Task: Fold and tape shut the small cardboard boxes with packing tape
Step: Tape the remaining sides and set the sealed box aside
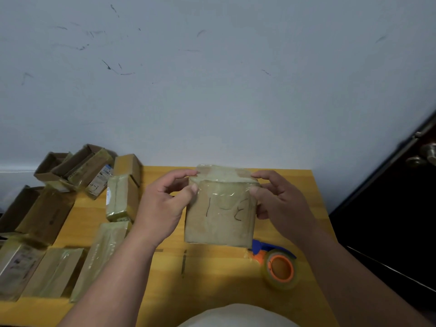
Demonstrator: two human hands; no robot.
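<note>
Above the middle of the yellow table (212, 279), held up off its surface: one small cardboard box (220, 217), wrapped in glossy clear tape, near face marked by hand in dark pen, top edge tilted toward the wall.

Left hand (162, 204): at the box's left upper corner, thumb on the near face, fingers curled over the top edge, pinching it.

Right hand (280, 204): at the box's right upper corner, thumb on the near face, fingertips on the top edge, likewise pinching.

Tape dispenser (278, 265): lying on the table just below and right of the box; blue handle, orange hub, roll of clear packing tape; handle end partly hidden behind the box.

Taped boxes (122, 199): several, left of the held box, on the table; one standing upright, others lying flat nearer the table's front edge.

Open boxes (70, 168): a cluster at the far left, flaps up, beyond the taped ones.

Dark door (389, 208): right of the table, metal knob (424, 156) showing.
</note>
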